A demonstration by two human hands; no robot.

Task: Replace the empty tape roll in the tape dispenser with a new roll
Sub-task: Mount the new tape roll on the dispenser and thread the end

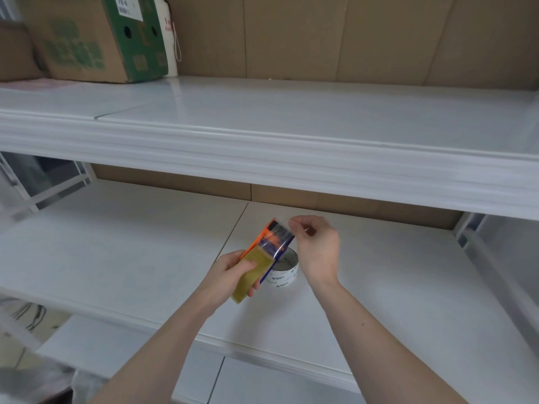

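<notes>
My left hand (230,277) grips an orange tape dispenser (264,236) with a yellowish roll of tape (253,272) mounted in it, held above the white shelf. A clear strip of tape (278,239) runs from the roll up over the dispenser's front. My right hand (318,249) pinches the free end of that strip between thumb and fingertips. Behind the dispenser a bare white cardboard core (284,272) with printed letters lies on the shelf, partly hidden.
The white middle shelf (131,243) carries only the core. An upper shelf (291,135) overhangs close above the hands. A brown and green cardboard box (96,36) stands at its back left. Cardboard sheets (320,36) line the rear.
</notes>
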